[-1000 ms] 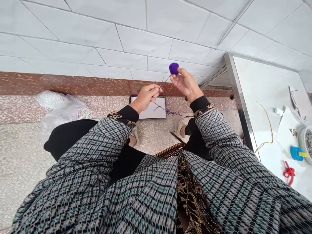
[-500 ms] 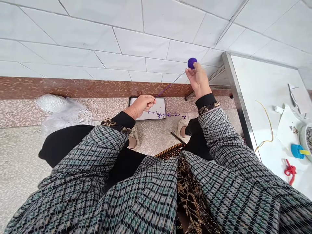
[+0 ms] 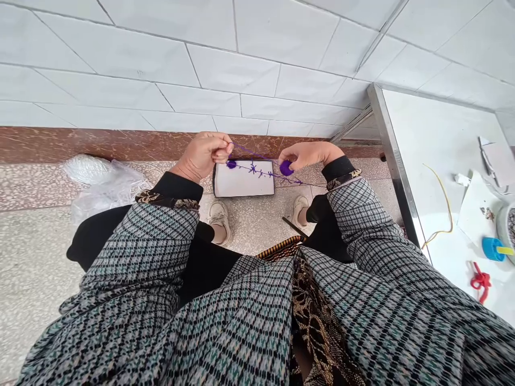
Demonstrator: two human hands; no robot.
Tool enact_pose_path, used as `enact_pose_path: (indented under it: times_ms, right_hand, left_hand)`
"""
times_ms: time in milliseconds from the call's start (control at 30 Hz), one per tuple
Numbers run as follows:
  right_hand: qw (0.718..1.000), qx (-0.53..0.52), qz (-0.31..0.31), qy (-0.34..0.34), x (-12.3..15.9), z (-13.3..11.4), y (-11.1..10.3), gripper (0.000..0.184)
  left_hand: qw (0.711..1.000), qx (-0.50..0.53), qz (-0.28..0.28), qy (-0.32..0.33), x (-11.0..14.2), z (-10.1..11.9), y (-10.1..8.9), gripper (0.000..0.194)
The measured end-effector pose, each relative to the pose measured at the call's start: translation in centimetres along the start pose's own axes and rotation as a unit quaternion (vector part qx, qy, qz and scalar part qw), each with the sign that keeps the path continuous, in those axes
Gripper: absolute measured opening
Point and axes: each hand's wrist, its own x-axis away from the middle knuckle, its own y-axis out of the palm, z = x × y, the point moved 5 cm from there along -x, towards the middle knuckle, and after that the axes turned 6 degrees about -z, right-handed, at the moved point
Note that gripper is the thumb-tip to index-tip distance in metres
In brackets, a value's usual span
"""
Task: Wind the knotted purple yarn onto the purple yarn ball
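Looking down from my head: a white tiled wall fills the top of the frame, a brown marble skirting band (image 3: 120, 145) runs under it, and speckled terrazzo floor (image 3: 36, 289) lies below that. My checked sleeves (image 3: 257, 316) fill the bottom of the frame. On the right sits a white surface (image 3: 438, 145) with a steel edge, carrying a yellow wire (image 3: 442, 214), white paper (image 3: 477, 212), a blue cap (image 3: 493, 249), a red knotted ribbon (image 3: 480, 280) and a bowl (image 3: 506, 230) cut off by the frame. At the left, a plastic bag (image 3: 102, 187) lies on the floor. Just past my white shoes (image 3: 219, 222), a black-framed white board (image 3: 245, 186) lies flat on the floor, probably so the thin purple yarn strand (image 3: 261, 172) shows up against it.

Both my hands are raised over the board, which keeps the yarn off the floor. My left hand (image 3: 203, 155) has its fingers (image 3: 227, 150) clenched on the strand. My right hand (image 3: 306, 155) has its fingers (image 3: 292, 158) curled on a purple ball (image 3: 286, 168). A second purple ball (image 3: 231, 164) sits just below my left fingers at the board's left edge; can't tell if it rests there or hangs.
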Motion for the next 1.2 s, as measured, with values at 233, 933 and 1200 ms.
enact_pose_path:
  times_ms: [233,933,1200]
  right_hand:
    - [0.939,-0.243,-0.048,-0.237,0.9,-1.3,0.1,0.052]
    - [0.941,-0.209,-0.053,-0.259,-2.4,-3.4,2.0,0.042]
    - [0.786,-0.419,0.296,-0.344,-2.6,-0.7,-4.3,0.063]
  left_hand:
    - [1.000,-0.004,0.023,-0.020,-0.7,-1.4,-0.9,0.014]
    - [0.994,0.050,-0.092,-0.011,-1.2,-2.1,3.5,0.016]
    - [0.983,0.158,-0.087,-0.026,-1.2,-3.4,5.4,0.018]
